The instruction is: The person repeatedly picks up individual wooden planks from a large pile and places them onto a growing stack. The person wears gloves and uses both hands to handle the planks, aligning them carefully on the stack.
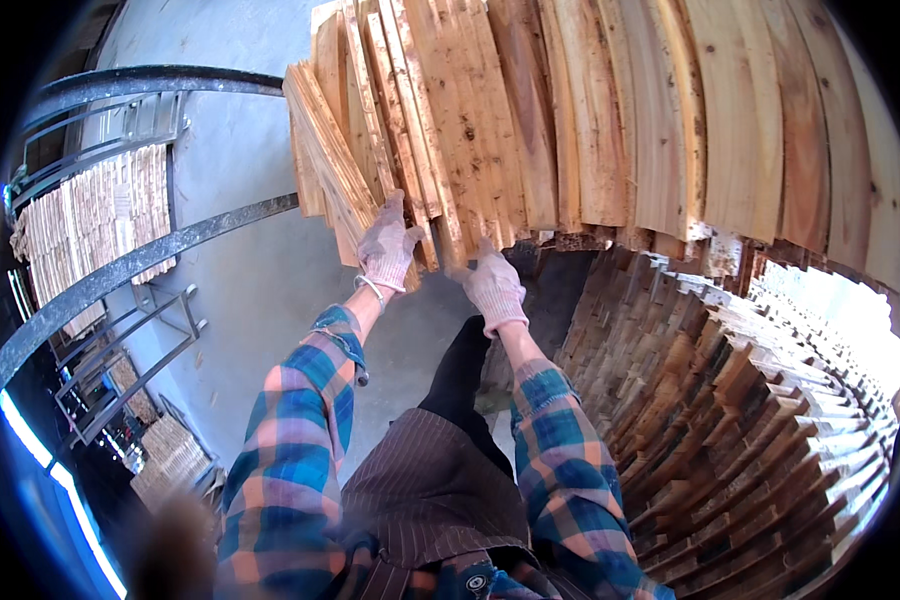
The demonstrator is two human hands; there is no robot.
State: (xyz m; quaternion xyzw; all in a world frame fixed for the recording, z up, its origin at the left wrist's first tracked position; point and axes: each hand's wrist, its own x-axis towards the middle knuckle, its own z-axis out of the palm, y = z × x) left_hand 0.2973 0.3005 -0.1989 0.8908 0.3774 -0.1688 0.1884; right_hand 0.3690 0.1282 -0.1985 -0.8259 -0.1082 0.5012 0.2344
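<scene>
Both my hands wear pale, dusty work gloves and are at the near ends of a layer of wooden boards [470, 130]. My left hand [388, 248] is closed around the end of a narrow wooden strip [335, 150] at the left side of the layer, with one finger stretched along the wood. A little to the right, my right hand [495, 288] grips the near end of a wooden board [435, 165], its fingertips partly blurred. Several strips on the left lie tilted and overlap one another, while wider boards on the right lie side by side.
A tall stack of board ends [690, 400] rises close by my right arm. Curved-looking dark metal bars [150, 240] cross the left side. Beyond them stand a metal frame [140, 360] and another pile of boards [100, 220] above the grey floor [220, 290].
</scene>
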